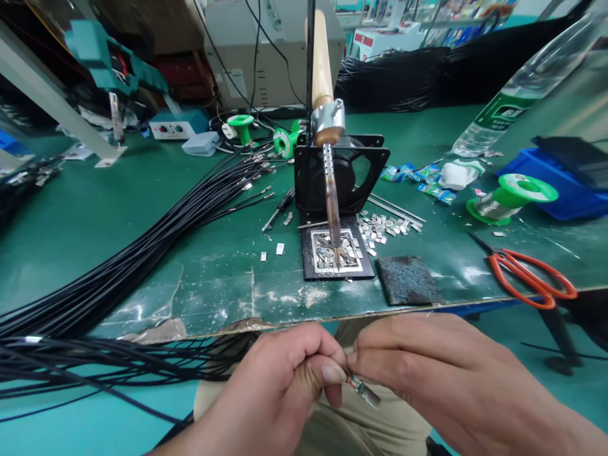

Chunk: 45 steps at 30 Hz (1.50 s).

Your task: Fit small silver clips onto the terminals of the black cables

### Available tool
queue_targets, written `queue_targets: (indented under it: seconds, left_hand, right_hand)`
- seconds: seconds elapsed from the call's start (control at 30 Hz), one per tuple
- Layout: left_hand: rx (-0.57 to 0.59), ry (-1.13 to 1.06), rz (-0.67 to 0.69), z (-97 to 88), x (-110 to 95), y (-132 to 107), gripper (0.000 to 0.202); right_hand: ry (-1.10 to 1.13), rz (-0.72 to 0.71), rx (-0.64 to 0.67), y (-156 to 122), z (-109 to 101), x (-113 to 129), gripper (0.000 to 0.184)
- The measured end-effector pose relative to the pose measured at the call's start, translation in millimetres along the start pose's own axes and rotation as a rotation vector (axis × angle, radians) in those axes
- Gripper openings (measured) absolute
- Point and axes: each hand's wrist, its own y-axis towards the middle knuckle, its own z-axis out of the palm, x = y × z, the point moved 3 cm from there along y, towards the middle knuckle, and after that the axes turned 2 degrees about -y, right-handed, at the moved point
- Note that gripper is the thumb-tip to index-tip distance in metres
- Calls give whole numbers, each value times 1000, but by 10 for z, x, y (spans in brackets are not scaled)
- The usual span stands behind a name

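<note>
Over my lap, just below the table's front edge, my left hand (289,373) pinches a small metal cable connector (365,394) at its wire end. Short coloured wires show beside the thumb, and the flat metal plug points down to the right. My right hand (437,367) is closed, its fingertips meeting the left ones at the wires; what they grip is hidden. Beyond the hands, a wooden-handled soldering iron (331,183) hangs tip down over a framed tray (315,269) of metal bits. Black cables (180,221) with bared connector ends lie to the left.
Behind the iron stands a black fan (308,180). Loose metal pieces (380,228), a dark pad (408,280), orange-handled scissors (527,275), a solder spool (503,199), a blue bin (551,183) and a water bottle (503,114) are at right. A screwdriver (280,208) lies left of the fan.
</note>
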Motion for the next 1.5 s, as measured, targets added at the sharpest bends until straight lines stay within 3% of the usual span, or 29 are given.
queue_targets:
  seconds: [0.13,0.47,0.83,0.97,1.07,1.23,1.37,1.43,1.5]
  left_hand:
    - [34,-2,-11,18,-3,-15,29]
    - [33,-8,-5,26,-27,36,30]
    - [-99,287,121,42,70,28,34]
    - [-139,333,137,56,120,16,31]
    - [-184,302,98,31,127,11,27]
    - [-233,193,81,-18,118,3,27]
    - [-229,57,13,-14,161,-27,26]
    - [-225,-13,-42,-8,177,-39,26]
    - [-212,-94,-77,-5,170,-33,27]
  right_hand:
    - [-30,2,116,-47,-13,-31,31]
    - [-145,-96,181,-29,-76,-49,37]
    - [-283,-178,308,77,-111,27,46]
    - [-330,-180,263,77,-101,52,49]
    - [-258,-53,146,13,-61,-6,44]
    - [-12,438,-236,-107,12,-173,20]
    - [477,724,-169,-130,275,-202,31]
    - [635,775,-145,-117,385,-177,36]
    - [680,782,-203,-92,428,-157,36]
